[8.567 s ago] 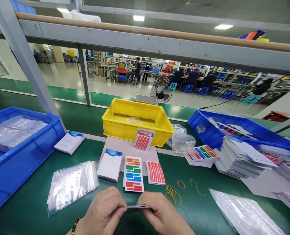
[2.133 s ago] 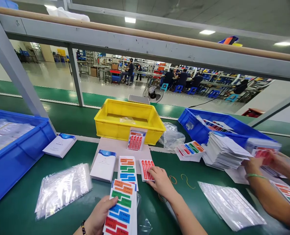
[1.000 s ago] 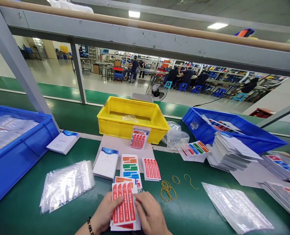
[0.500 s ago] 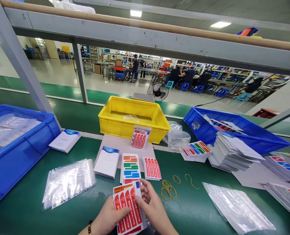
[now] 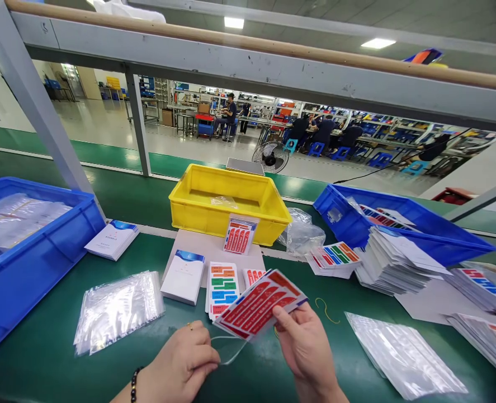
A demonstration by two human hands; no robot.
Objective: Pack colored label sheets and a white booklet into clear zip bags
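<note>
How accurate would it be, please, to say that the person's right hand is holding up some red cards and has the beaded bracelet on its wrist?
One part is wrong: the head view shows the beaded bracelet at the wrist of the left hand. The right hand does hold up the red cards.

from my remote seat i look past a grey metal frame (image 5: pixel 248 61) onto a pale, glossy floor (image 5: pixel 100 120) where blue stools (image 5: pixel 316 149) sit at long workbenches (image 5: pixel 259 124) beyond a black fan (image 5: pixel 269 160), while rectangular lights (image 5: pixel 234 22) shine in the grey ceiling (image 5: pixel 323 11).
</note>
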